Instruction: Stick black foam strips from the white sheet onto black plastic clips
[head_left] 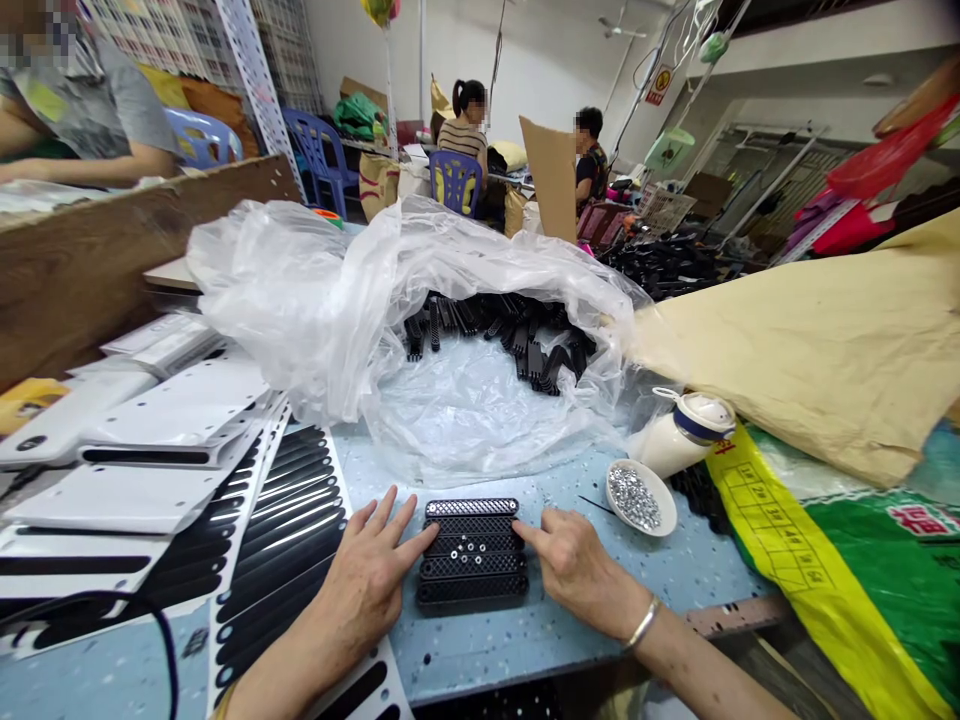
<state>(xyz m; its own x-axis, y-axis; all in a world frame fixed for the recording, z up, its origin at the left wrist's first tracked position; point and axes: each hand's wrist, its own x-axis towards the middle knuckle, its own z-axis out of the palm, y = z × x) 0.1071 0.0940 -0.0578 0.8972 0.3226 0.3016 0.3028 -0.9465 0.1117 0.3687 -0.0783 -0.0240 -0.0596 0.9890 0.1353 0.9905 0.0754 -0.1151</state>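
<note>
A block of several black, mesh-patterned strips (pixel 472 585) lies side by side on the blue speckled table. A few small silvery nuts (pixel 469 550) are scattered on its middle, and the top strip has a shiny piece at each end. My left hand (pixel 375 565) has its fingers spread, one digit touching the block's left edge near the second strip. At the right edge, my right hand (pixel 574 565) presses one extended digit on the same strip's end. Its other fingers are curled, and whatever may be in them is hidden. A bangle circles the right wrist.
A white bowl (pixel 664 490) of small silvery nuts and a cream bottle (pixel 679 435) stand at right. Behind, a clear plastic bag (pixel 450 400) holds many black pieces. White-and-black sheets (pixel 285 530) are stacked at left. Other people sit farther back.
</note>
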